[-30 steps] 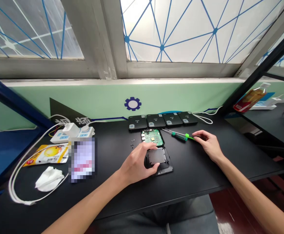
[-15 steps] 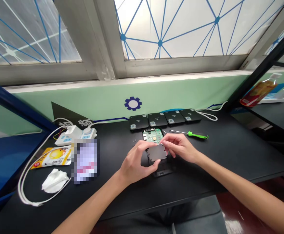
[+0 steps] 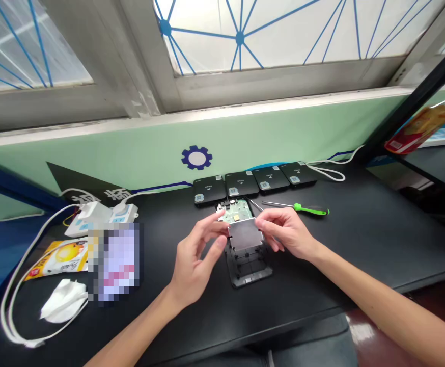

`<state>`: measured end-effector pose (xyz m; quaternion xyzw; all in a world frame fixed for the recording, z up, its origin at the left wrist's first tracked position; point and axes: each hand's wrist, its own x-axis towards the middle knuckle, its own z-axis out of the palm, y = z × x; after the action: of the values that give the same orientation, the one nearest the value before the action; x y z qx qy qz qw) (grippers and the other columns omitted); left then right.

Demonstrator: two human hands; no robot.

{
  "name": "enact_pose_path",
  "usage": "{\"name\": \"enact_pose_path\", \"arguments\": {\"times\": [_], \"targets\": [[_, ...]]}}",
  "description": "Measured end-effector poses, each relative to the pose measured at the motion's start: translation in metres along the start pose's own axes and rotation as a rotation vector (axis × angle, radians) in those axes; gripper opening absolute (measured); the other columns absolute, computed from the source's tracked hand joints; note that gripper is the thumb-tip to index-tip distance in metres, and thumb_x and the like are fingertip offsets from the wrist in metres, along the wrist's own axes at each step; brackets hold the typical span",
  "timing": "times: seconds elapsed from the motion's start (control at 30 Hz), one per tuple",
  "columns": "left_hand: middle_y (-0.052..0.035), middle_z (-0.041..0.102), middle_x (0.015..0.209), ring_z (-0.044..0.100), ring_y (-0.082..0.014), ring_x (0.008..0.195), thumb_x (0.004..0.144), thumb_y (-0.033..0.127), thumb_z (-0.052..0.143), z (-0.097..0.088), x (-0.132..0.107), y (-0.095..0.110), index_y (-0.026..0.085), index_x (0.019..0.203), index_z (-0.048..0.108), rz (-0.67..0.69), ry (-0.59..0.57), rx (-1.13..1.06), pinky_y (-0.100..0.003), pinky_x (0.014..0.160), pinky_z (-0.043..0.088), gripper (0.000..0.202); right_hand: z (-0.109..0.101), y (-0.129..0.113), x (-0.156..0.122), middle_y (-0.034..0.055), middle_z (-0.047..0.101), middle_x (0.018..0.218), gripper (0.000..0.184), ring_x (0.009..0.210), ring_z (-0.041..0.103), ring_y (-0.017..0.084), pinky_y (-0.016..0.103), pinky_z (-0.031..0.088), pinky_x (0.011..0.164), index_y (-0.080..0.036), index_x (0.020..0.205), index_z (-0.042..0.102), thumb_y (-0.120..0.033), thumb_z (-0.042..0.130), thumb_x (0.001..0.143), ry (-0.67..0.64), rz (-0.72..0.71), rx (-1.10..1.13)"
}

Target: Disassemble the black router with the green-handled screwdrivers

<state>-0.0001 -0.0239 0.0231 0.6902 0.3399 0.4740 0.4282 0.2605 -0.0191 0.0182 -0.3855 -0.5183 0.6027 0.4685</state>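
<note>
A thin grey metal plate [image 3: 246,234] with small notches along its edges is tilted over an opened black plastic casing [image 3: 251,278]. My right hand [image 3: 289,232] pinches the plate at its upper right corner. At the plate's left edge, my left hand [image 3: 195,260] has its thumb and fingers spread apart; whether a fingertip touches the plate is hard to tell. Beyond the plate, a green circuit board [image 3: 238,210] lies in the far half of the casing. A screwdriver with a green handle [image 3: 310,209] lies to the right of the board.
Several closed black boxes [image 3: 241,183] stand in a row along the wall. On the left are a white power strip [image 3: 125,214], a yellow snack packet [image 3: 60,257], crumpled tissue [image 3: 64,300], a white cable [image 3: 6,290] and a blurred-out object [image 3: 117,260]. A bottle [image 3: 421,130] is at the far right.
My left hand has let go of the plate and moved left, its fingers opening. The right hand still holds the plate's corner. More of the casing's near part shows, and the view has shifted.
</note>
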Motion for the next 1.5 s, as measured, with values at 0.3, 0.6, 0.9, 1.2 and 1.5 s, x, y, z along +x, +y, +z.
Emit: {"name": "enact_pose_path", "arguments": {"times": [0.3, 0.6, 0.9, 1.2, 1.5], "targets": [[-0.0091, 0.085, 0.092, 0.083, -0.0219, 0.08, 0.098, 0.049, 0.09, 0.001, 0.01, -0.012, 0.016, 0.106, 0.091, -0.461, -0.11, -0.474, -0.032, 0.079, 0.071, 0.034, 0.004, -0.001, 0.001, -0.0061, 0.06, 0.048, 0.037, 0.035, 0.051, 0.008, 0.015, 0.036, 0.034, -0.018, 0.087, 0.077, -0.052, 0.085, 0.099, -0.009, -0.018, 0.063], [-0.011, 0.086, 0.093, 0.083, -0.022, 0.082, 0.099, 0.049, 0.09, -0.001, 0.009, -0.01, 0.014, 0.105, 0.091, -0.489, -0.137, -0.464, -0.031, 0.08, 0.069, 0.036, 0.005, 0.008, 0.002, -0.0039, 0.064, 0.051, 0.042, 0.038, 0.056, 0.009, 0.017, 0.038, 0.035, -0.018, 0.09, 0.076, -0.058, 0.085, 0.097, -0.017, 0.019, 0.093], [-0.0103, 0.084, 0.089, 0.084, -0.0233, 0.08, 0.096, 0.049, 0.092, 0.001, 0.01, -0.014, 0.012, 0.103, 0.089, -0.518, -0.057, -0.452, -0.03, 0.075, 0.069, 0.037, 0.007, 0.008, 0.004, 0.0033, 0.075, 0.065, 0.047, 0.048, 0.06, 0.01, 0.018, 0.043, 0.04, -0.015, 0.098, 0.081, -0.062, 0.088, 0.094, -0.022, 0.116, 0.184], [-0.0068, 0.08, 0.075, 0.082, -0.0195, 0.07, 0.088, 0.044, 0.1, 0.002, 0.012, -0.011, 0.012, 0.092, 0.085, -0.645, -0.015, -0.579, -0.023, 0.064, 0.066, 0.036, 0.008, 0.007, 0.006, 0.0026, 0.072, 0.076, 0.042, 0.063, 0.07, 0.013, 0.017, 0.047, 0.042, -0.016, 0.1, 0.086, -0.053, 0.099, 0.084, 0.085, 0.17, 0.266], [-0.0063, 0.078, 0.075, 0.081, -0.0208, 0.066, 0.086, 0.044, 0.1, -0.001, 0.012, -0.013, 0.011, 0.095, 0.086, -0.658, -0.035, -0.571, -0.022, 0.054, 0.063, 0.037, 0.007, 0.005, 0.006, 0.0016, 0.07, 0.073, 0.042, 0.064, 0.067, 0.012, 0.016, 0.048, 0.044, -0.017, 0.111, 0.089, -0.047, 0.1, 0.084, 0.04, 0.192, 0.267]]}}
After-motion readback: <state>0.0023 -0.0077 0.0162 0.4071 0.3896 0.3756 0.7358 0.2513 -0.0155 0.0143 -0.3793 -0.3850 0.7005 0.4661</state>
